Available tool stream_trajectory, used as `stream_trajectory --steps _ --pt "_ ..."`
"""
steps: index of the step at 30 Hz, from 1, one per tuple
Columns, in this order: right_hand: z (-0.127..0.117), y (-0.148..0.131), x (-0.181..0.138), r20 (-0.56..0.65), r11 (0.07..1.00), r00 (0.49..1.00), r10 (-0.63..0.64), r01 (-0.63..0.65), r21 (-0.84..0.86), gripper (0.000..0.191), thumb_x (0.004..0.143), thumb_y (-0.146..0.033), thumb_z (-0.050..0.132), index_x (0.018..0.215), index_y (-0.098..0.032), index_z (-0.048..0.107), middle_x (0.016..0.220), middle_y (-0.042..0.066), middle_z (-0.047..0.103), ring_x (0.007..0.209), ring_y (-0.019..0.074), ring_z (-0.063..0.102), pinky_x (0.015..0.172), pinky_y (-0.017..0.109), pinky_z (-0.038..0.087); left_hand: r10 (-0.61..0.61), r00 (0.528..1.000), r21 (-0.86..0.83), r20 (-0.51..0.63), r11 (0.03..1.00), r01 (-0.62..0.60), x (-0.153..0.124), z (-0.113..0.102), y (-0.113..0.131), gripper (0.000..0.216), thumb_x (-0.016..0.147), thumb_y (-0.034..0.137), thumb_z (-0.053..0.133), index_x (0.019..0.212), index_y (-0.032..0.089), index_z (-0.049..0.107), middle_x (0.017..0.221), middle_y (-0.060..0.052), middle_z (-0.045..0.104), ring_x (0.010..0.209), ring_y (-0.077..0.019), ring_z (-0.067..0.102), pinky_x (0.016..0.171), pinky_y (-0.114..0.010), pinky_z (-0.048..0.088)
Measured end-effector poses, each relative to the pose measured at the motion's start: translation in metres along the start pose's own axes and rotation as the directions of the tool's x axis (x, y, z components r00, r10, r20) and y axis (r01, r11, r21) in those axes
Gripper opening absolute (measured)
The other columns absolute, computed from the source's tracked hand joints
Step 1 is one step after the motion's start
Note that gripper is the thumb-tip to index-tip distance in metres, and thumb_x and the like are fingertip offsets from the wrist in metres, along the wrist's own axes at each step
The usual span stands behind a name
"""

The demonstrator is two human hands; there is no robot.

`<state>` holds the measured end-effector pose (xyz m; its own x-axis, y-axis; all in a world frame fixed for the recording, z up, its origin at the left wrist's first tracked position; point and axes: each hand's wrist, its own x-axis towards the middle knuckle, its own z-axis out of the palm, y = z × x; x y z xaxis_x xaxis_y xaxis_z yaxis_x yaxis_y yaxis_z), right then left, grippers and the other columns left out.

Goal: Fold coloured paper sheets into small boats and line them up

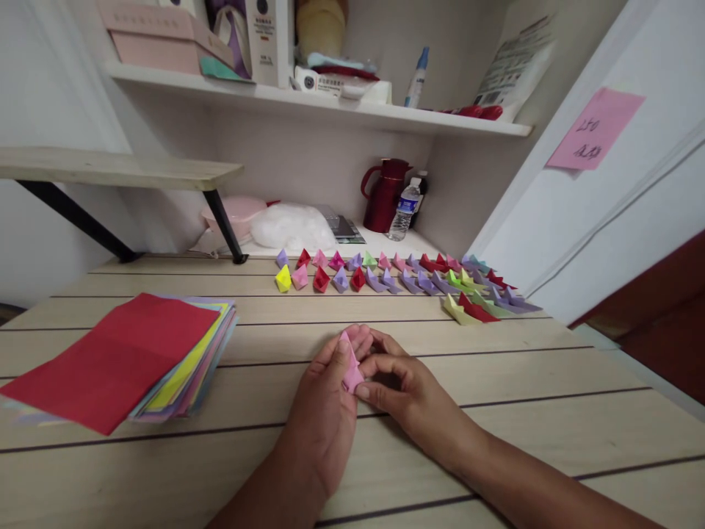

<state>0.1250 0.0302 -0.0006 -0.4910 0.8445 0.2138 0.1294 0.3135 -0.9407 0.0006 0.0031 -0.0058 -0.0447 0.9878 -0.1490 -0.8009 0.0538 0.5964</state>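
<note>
A small folded piece of pink paper (352,376) is held between my two hands above the middle of the table. My left hand (329,389) grips it with the thumb pressed on its face and the fingers behind. From the right, my right hand (405,382) pinches its lower edge between thumb and fingers. Behind my hands stand rows of folded paper boats (410,281) in purple, red, pink, green and yellow. To the left lies a stack of coloured paper sheets (118,360), a red one on top.
The slatted wooden table (264,470) reaches back to a white shelf unit (308,106). A dark red jug (381,198) and a water bottle (405,209) stand at the back. A small raised wooden shelf (115,167) stands at the left. A pink note (598,131) hangs at the right.
</note>
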Motion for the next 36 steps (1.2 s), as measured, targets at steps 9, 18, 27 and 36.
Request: stream_trajectory --steps 9,18,27,36 --pt "0.000 0.001 -0.001 0.088 0.966 0.996 -0.009 0.031 -0.256 0.011 0.088 -0.019 0.060 0.078 -0.020 0.061 0.111 0.007 0.052 0.112 0.0238 0.050 0.098 0.041 0.041 -0.025 0.999 0.044 0.031 0.999 0.024 -0.007 -0.002 0.000 0.027 0.093 0.030 0.058 0.114 0.017 0.068 0.131 -0.010 0.065 0.129 -0.0204 0.052 0.114 -0.035 0.033" --pt "0.002 0.000 0.001 -0.019 0.995 0.996 -0.083 0.082 -0.053 0.018 0.085 -0.025 0.068 0.101 -0.023 0.060 0.114 0.005 0.055 0.113 0.0228 0.052 0.102 0.039 0.039 0.027 1.000 -0.024 -0.009 0.999 -0.028 0.002 -0.004 0.004 0.023 0.089 0.028 0.062 0.108 0.019 0.071 0.130 -0.009 0.066 0.125 -0.0204 0.056 0.115 -0.037 0.034" --pt "0.008 -0.011 -0.007 -0.122 0.997 0.992 0.037 -0.045 -0.061 0.025 0.072 -0.034 0.077 0.089 -0.021 0.065 0.089 0.002 0.053 0.081 0.0188 0.051 0.071 0.031 0.043 -0.029 0.999 0.026 0.015 0.999 0.029 -0.006 0.006 0.012 0.029 0.090 0.036 0.060 0.117 0.028 0.068 0.147 -0.004 0.051 0.138 -0.0192 0.041 0.116 -0.038 0.031" --pt "-0.016 -0.001 0.005 -0.052 0.940 0.981 0.185 -0.161 0.302 0.035 0.068 -0.043 0.081 0.070 -0.018 0.056 0.064 -0.003 0.057 0.059 0.0110 0.046 0.056 0.024 0.032 -0.056 0.997 0.078 -0.046 0.995 0.060 -0.001 0.007 0.012 0.027 0.082 0.030 0.072 0.108 0.024 0.073 0.125 -0.008 0.069 0.127 -0.0198 0.055 0.113 -0.035 0.036"
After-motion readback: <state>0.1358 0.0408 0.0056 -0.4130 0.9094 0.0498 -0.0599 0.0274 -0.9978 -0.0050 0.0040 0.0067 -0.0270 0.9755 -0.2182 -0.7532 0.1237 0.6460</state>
